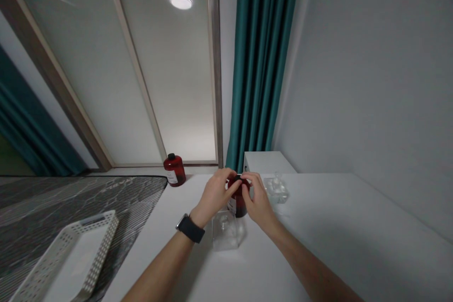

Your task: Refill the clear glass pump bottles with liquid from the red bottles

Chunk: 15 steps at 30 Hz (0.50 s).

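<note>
A dark red bottle (241, 208) with a white label and a black cap stands upright on the white table, between my two hands. My left hand (216, 192), with a black watch on the wrist, has its thumb and fingers closed around the cap. From the other side, the curved fingers and thumb of my right hand (257, 199) close in at the cap and the bottle's shoulder. The fingers partly cover the bottle's top. Just in front of it is a clear glass container (225, 233). Another clear glass piece (276, 189) sits beyond my right hand.
A second red bottle (174, 170) with a black cap stands at the table's far left corner. Left of the table (318, 245), a white perforated basket (101, 245) rests on a lower grey patterned surface. A white box-shaped unit (269, 160) is behind the table, near a teal curtain (264, 56).
</note>
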Available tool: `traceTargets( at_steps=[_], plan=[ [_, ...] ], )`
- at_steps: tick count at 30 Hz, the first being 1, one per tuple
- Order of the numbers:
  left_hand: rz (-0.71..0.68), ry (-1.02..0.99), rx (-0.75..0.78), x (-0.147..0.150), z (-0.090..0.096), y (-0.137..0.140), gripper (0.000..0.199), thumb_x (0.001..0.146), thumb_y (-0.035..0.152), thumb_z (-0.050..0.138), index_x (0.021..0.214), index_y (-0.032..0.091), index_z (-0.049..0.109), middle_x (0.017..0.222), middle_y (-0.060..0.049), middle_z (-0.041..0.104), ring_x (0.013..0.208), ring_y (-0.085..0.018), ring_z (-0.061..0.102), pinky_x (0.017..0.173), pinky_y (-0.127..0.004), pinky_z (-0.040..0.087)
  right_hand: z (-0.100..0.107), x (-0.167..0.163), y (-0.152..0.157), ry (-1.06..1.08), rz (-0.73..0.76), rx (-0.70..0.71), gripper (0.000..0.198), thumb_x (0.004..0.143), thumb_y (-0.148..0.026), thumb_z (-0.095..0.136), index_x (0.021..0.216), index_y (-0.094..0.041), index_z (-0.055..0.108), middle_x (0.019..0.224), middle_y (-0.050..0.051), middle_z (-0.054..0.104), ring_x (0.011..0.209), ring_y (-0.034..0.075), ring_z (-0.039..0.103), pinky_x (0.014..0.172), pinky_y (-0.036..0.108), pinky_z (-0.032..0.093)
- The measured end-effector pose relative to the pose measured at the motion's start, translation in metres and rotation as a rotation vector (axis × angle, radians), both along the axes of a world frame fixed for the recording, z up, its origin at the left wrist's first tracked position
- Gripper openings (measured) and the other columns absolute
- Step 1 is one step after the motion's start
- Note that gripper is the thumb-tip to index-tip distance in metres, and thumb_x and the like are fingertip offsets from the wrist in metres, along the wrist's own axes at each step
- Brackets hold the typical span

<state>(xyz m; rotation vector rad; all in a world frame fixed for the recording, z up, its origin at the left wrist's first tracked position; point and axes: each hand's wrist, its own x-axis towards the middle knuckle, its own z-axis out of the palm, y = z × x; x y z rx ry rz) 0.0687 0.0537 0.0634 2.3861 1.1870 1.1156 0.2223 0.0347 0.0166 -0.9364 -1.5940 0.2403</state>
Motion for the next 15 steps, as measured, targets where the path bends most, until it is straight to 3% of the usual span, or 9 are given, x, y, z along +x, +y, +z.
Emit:
traceTargets(
  at_steps=[4,10,15],
  plan=[
    [-0.039,0.030,0.009,-0.004,0.005,-0.002,0.013,0.093,0.020,0.056,0.103,0.021,0.065,0.097,-0.005,0.068,0.091,-0.021,0.064,0.083,-0.036,0.052,-0.001,0.000,0.000,-0.014,0.016,-0.044,0.029,0.093,-0.015,0.045,0.119,-0.024,0.056,0.112,0.009,0.064,0.106,0.025,0.061,0.095,0.045,0.051],
    [0.062,-0.083,-0.062,0.002,-0.004,-0.002,0.017,0.085,0.031,0.070,0.091,0.020,0.059,0.089,-0.003,0.065,0.083,-0.020,0.063,0.074,-0.033,0.054,0.001,0.001,-0.001,-0.020,0.024,-0.026,0.031,0.093,-0.013,0.044,0.118,-0.023,0.058,0.114,0.010,0.061,0.108,0.024,0.060,0.096,0.044,0.050],
    [0.028,-0.112,-0.024,0.002,-0.009,0.003,0.010,0.090,0.029,0.062,0.089,0.020,0.058,0.088,-0.003,0.064,0.081,-0.019,0.062,0.076,-0.034,0.053,0.001,0.001,-0.001,-0.042,0.038,-0.035,0.030,0.095,-0.017,0.043,0.119,-0.025,0.059,0.113,0.009,0.065,0.108,0.024,0.061,0.097,0.045,0.049]
  ],
)
